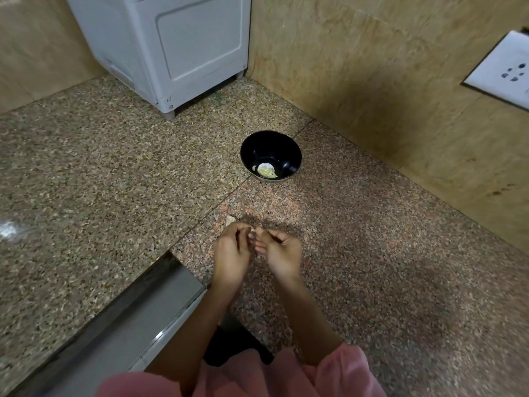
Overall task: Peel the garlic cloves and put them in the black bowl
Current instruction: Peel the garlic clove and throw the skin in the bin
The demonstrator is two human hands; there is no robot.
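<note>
Hands: the left hand (231,252) and the right hand (280,250) are both curled, and their fingertips pinch one small garlic clove (253,231) above the counter (372,253).
Done: a few peeled cloves (266,171) lie in the black bowl (287,150).
Left: this clove seems to be still in peeling; I cannot tell if more cloves wait.
Around: skin scraps (230,219) lie just beyond the hands; a white appliance (177,47) and a wall socket (503,70) are well apart.
In the way: only the scraps lie near the path to the bowl.

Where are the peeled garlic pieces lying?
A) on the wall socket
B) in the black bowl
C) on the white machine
B: the peeled garlic pieces lie at the bottom of the black bowl, while the left hand and right hand pinch another garlic clove.
</note>
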